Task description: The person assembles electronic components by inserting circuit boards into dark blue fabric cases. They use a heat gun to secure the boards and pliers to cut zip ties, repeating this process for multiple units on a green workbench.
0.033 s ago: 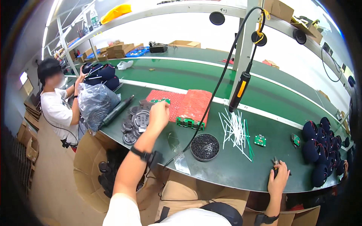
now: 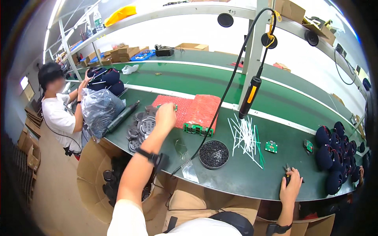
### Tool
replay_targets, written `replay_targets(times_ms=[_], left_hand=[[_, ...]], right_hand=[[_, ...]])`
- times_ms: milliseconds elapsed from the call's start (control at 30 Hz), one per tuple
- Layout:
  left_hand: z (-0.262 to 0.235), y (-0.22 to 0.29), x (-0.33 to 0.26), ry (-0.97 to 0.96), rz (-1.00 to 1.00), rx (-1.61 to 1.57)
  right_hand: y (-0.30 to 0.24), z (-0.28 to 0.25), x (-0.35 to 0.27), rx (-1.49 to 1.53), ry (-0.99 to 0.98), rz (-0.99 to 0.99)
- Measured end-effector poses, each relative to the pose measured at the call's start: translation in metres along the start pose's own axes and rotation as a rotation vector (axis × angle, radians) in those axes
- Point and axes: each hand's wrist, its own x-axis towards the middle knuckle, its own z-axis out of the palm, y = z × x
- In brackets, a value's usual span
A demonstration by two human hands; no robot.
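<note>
My left hand [image 2: 165,117] reaches out over the red bubble wrap [image 2: 182,114]. Its fingers are bent closed at a green circuit board [image 2: 175,107], whose edges show past them; the fingertips are partly hidden. Beside that hand lie several round black plastic housings [image 2: 147,125]. Near the front edge at the right, my right hand [image 2: 290,189] is closed on the dark handles of a pair of cutting pliers [image 2: 288,170], jaws pointing away from me. Single circuit boards [image 2: 271,146] lie beyond it. More boards [image 2: 195,129] stick out from a red bubble-wrap bundle [image 2: 204,108].
A round dish of small black screws [image 2: 214,154] and white and green strips [image 2: 247,135] lie mid-bench. An electric screwdriver [image 2: 251,96] hangs above. Dark round earcup-like parts [image 2: 334,155] crowd the right. A person [image 2: 59,112] works at the left, near a plastic bag [image 2: 101,108]. A carton [image 2: 92,185] stands below.
My left hand has moved slightly up and away from me, covering more of the circuit board. The right hand stays on the pliers.
</note>
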Motion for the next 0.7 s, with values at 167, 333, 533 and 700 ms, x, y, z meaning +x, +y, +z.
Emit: replay_targets(times_ms=[167, 333, 533, 700], left_hand=[[0.032, -0.049, 0.074, -0.661, -0.114, 0.335], [0.034, -0.025, 0.095, -0.538, 0.026, 0.406], [-0.016, -0.022, 0.068, 0.260, 0.191, -0.428], [-0.156, 0.116, -0.067, -0.148, 0.489, -0.589]], right_hand=[[-0.006, -0.001, 0.003, 0.023, -0.007, -0.011], [-0.001, -0.011, -0.003, -0.008, 0.003, 0.009], [-0.019, -0.016, 0.005, -0.131, 0.148, -0.122], [-0.092, -0.057, -0.013, 0.659, -0.010, -0.213]])
